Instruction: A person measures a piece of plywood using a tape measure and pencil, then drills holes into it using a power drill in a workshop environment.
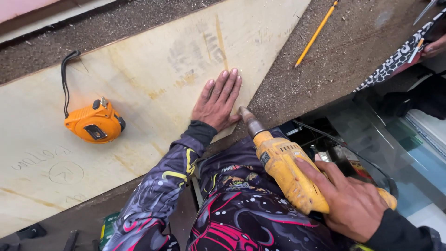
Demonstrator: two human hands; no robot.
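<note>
Item — my left hand [217, 101], fingers flat and open on the pale plywood sheet [139, 93]; my right hand [353, 204] clenched around the yellow electric drill [283, 167] — bit near fingertips, slip risk.

Orange tape measure [95, 122] with black strap lying flat, yellow pencil [316, 33] on sawdust-strewn surface [334, 65]

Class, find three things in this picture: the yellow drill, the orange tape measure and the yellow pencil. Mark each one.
yellow drill [283, 169]: head view, on the middle of its body.
orange tape measure [93, 123]: head view, on the centre of its case.
yellow pencil [316, 33]: head view, midway along its shaft.
</note>
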